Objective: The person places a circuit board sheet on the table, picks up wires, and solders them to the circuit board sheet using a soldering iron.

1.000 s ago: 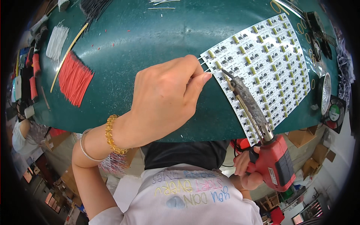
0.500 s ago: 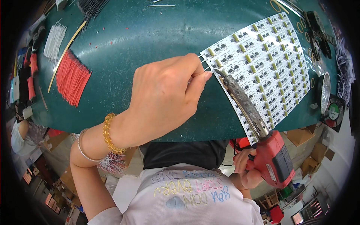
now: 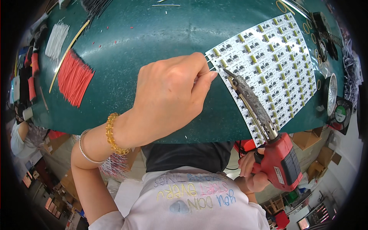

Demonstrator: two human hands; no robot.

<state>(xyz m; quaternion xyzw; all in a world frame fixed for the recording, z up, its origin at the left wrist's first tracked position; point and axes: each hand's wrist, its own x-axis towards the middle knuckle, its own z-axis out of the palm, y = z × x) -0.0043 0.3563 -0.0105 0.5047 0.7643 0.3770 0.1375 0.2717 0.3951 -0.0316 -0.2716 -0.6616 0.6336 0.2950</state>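
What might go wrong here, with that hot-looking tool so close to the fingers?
The soldering gun tip meets the board right beside the left hand, whose fingertips pinch thin wires there; a slip might burn them. The board overhangs the mat edge, so pressure might shift it. The right hand grips far from the tip, so aim may wobble.

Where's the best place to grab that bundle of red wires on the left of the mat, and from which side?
Grip the red wire bundle across its middle, from above. The strands lie flat and parallel on the green mat, fanning slightly, so a pinch across them gathers the most.
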